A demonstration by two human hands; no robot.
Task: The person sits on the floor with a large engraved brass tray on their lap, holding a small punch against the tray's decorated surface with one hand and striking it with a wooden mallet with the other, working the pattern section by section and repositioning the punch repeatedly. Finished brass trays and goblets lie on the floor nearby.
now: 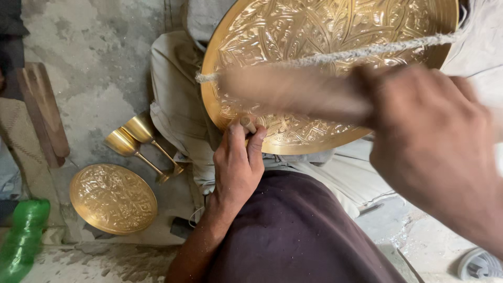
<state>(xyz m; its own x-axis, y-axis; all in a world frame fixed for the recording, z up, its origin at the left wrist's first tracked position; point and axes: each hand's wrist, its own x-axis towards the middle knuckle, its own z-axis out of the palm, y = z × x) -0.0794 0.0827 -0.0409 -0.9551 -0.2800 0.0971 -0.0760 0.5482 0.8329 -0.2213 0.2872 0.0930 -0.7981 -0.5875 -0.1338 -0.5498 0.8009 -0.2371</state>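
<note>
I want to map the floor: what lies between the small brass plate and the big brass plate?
In the head view, two brass goblets lie on the floor between the small brass plate and the big brass plate.

To my left on the concrete floor (99,68) I see two brass goblets (133,137), a smaller engraved brass plate (112,198), a green plastic bottle (22,238) and a wooden plank (43,111).

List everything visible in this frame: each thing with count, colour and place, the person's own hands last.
Large engraved plate: one, brass-gold, propped on the lap, top centre.
Small engraved plate: one, brass-gold, flat on the floor, lower left.
Goblets: two, brass-gold, lying on the floor above the small plate.
Plastic bottle: one, green, bottom left.
Wooden plank: one, brown, left edge.
Punch: one, pale, tip against the large plate's lower rim.
Mallet: one, brownish, blurred, across the large plate.
Left hand: grips the punch.
Right hand: grips the mallet.
</note>
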